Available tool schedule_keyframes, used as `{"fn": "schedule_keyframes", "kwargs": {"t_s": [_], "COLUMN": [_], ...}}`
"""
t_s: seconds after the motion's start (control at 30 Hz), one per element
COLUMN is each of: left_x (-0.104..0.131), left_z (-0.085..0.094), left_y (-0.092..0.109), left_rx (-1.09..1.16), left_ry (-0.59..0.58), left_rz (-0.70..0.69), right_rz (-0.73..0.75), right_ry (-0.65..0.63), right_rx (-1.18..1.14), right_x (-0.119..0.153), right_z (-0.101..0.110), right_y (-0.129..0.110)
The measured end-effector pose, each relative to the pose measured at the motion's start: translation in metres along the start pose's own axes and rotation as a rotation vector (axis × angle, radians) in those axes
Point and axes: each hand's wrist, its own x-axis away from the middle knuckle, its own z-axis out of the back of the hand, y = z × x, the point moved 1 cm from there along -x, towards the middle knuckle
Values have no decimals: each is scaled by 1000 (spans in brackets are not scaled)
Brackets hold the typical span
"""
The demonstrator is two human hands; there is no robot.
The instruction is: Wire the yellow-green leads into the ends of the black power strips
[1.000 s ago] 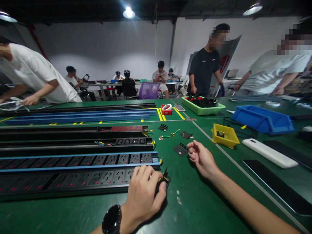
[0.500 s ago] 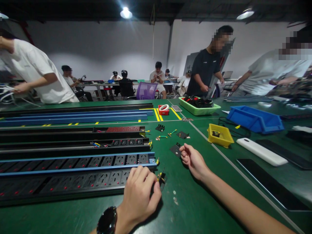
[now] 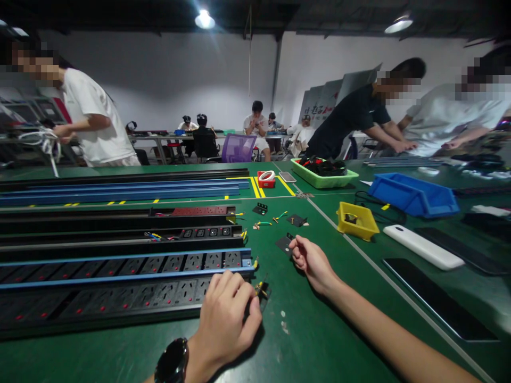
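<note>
My left hand [image 3: 229, 314], with a watch on its wrist, rests over the right end of the nearest black socket strip [image 3: 131, 303]. Its fingers curl down onto the strip, and their tips are partly hidden. Just right of it lies a small dark plate with a yellow-green wire [image 3: 261, 290]. My right hand [image 3: 311, 260] is closed beside a flat black bracket [image 3: 284, 244], with its fingertips at the bracket's right edge; whether they pinch anything is hidden. Above the near strip lies a blue-edged socket strip [image 3: 173, 263].
Small brackets and wires [image 3: 297, 219] lie farther back. To the right are a yellow bin [image 3: 358, 221], a blue bin [image 3: 415, 197], a white power bank [image 3: 423, 247] and a dark phone [image 3: 437, 299]. A green basket [image 3: 325, 178] stands behind. People work beyond the table.
The view has shifted slightly. Both my hands keep nearly the same pose. The person in black has leaned forward to the right, and the person at the left stands more upright.
</note>
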Motion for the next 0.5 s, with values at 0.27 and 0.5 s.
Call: {"fn": "schedule_keyframes", "kwargs": {"t_s": [0.27, 0.5], "left_x": [-1, -1], "left_z": [0, 0], "left_y": [0, 0], "left_rx": [-28, -26], "left_ry": [-15, -14], "left_rz": [-4, -9], "right_rz": [-13, -13], "right_ry": [-7, -18], "right_rx": [42, 49], "right_x": [1, 2], "right_z": [-1, -2], "right_y": [-1, -2]}}
